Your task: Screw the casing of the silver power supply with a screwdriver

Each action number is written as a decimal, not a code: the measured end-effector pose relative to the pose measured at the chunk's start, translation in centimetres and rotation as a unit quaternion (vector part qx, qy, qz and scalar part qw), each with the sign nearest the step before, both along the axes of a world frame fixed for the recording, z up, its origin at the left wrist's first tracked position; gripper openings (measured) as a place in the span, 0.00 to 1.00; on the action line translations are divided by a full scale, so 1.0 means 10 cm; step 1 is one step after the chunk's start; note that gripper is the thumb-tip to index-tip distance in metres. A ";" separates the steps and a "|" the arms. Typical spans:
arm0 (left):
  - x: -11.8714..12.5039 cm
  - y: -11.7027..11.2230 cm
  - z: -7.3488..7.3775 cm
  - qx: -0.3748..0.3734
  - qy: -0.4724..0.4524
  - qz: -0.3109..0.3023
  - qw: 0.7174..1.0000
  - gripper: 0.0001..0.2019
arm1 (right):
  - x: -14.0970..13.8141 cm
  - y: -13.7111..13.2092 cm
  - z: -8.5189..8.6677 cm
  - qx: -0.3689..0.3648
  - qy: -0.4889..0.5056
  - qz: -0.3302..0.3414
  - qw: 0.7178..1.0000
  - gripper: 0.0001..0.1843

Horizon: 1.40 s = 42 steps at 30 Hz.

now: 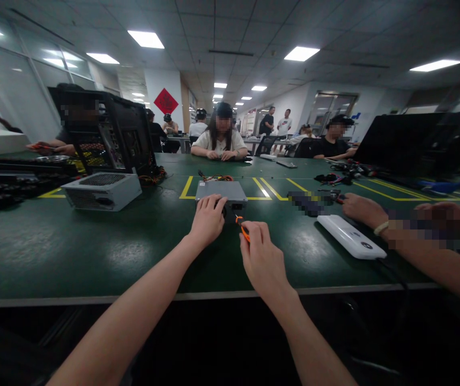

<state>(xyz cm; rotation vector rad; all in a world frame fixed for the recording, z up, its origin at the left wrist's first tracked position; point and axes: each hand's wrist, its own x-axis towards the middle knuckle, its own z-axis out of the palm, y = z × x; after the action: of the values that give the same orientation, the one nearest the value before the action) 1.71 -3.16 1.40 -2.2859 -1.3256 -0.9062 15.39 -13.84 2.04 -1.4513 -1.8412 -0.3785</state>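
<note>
A grey metal box (227,188) sits at the centre of the frame, on a green table (145,268). The left hand (209,217) lies over its front left edge with bent fingers; I cannot tell whether it grips. The right hand (262,254) is closed around an orange-and-black screwdriver (245,232), whose tip points to the front of the box; whether they touch is not clear to me.

The pale front edge (145,299) of the table crosses the lower frame, under both forearms. To the left, a wide stretch of green surface reaches to a second metal box (111,194). At the right, there is less room: a white device (346,235) and a co-worker's hand (362,209) are near.

The red diamond sign (166,105) bears a mark too small to read; the emblem on the white device is also unreadable. Yellow lines (186,187) mark the table, and ceiling lights (146,39) shine above.
</note>
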 end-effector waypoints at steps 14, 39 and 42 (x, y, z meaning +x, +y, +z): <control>0.00 0.00 -0.01 0.004 -0.003 -0.002 1.000 0.21 | 0.02 0.01 0.03 0.000 0.006 -0.073 0.997 0.15; 0.13 0.11 -0.02 0.026 -0.002 0.013 1.000 0.17 | 0.07 0.09 -0.02 0.048 0.046 -0.019 0.998 0.13; 0.12 0.12 -0.01 0.013 -0.009 0.011 1.000 0.17 | 0.08 0.11 -0.01 0.062 0.057 0.029 0.996 0.11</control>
<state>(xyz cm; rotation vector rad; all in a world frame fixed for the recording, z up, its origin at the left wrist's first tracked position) 2.93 -1.93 1.34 -2.2450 -1.3360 -0.9343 16.14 -12.75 1.92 -1.3059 -1.7352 -0.3664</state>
